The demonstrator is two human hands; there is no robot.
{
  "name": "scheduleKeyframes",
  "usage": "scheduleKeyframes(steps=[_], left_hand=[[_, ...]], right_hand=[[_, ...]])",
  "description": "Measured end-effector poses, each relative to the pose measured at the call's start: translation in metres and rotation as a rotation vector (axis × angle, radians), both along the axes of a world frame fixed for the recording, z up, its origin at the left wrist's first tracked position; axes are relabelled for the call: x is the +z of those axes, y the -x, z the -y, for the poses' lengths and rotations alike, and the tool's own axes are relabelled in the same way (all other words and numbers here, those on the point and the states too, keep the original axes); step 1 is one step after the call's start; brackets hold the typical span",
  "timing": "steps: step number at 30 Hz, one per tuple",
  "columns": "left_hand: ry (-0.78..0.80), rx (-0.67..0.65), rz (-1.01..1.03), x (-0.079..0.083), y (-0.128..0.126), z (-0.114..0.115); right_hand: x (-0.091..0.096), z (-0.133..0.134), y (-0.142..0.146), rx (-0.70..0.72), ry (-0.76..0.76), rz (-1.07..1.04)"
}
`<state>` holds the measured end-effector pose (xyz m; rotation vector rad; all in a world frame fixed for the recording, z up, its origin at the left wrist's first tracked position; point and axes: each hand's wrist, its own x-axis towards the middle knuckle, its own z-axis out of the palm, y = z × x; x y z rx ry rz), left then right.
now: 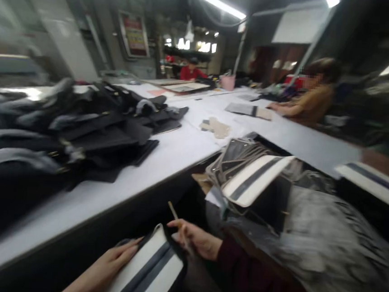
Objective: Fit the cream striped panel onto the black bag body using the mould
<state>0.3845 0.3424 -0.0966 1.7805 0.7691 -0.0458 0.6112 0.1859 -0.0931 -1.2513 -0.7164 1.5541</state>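
Low in the view, my left hand (111, 259) rests with its fingers stretched along the edge of a white pouch with a dark stripe (151, 274), supporting it from the left. My right hand (195, 239) is pinched round a thin stick-like tool (174, 212) that points up and left, just above the pouch's top corner. A dark red sleeve covers my right forearm.
A long white table (166, 155) carries piles of black fabric pieces (63, 130). A bin to the right holds more striped pouches (253, 178) and plastic wrapping (325, 239). One person in a tan top (310, 104) sits at the far right, another in red (190, 72) at the back.
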Motion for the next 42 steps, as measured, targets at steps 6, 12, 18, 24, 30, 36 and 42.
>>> scheduleKeyframes(steps=[6, 12, 18, 24, 30, 36, 42], left_hand=[[0.157, 0.096, -0.030, 0.011, 0.025, 0.004], [0.228, 0.125, 0.001, 0.009, 0.013, 0.005], [0.231, 0.118, 0.054, 0.004, -0.016, 0.002], [0.184, 0.126, 0.067, 0.003, -0.030, -0.005], [0.193, 0.152, 0.106, 0.000, -0.030, -0.010], [0.044, 0.229, 0.074, 0.000, -0.028, -0.006], [-0.003, 0.163, 0.113, 0.005, -0.028, -0.005]], right_hand=[[-0.026, -0.026, -0.013, -0.018, 0.163, -0.003], [-0.055, -0.074, -0.001, -0.003, 0.337, 0.171], [-0.064, -0.108, 0.018, 0.133, 0.290, 0.309], [-0.043, -0.117, -0.025, 0.185, 0.090, 0.630], [0.000, -0.125, -0.059, 0.411, -0.226, 1.145], [0.019, -0.143, -0.038, 0.646, -0.484, 1.501], [0.024, -0.148, -0.027, 0.731, -0.572, 1.627]])
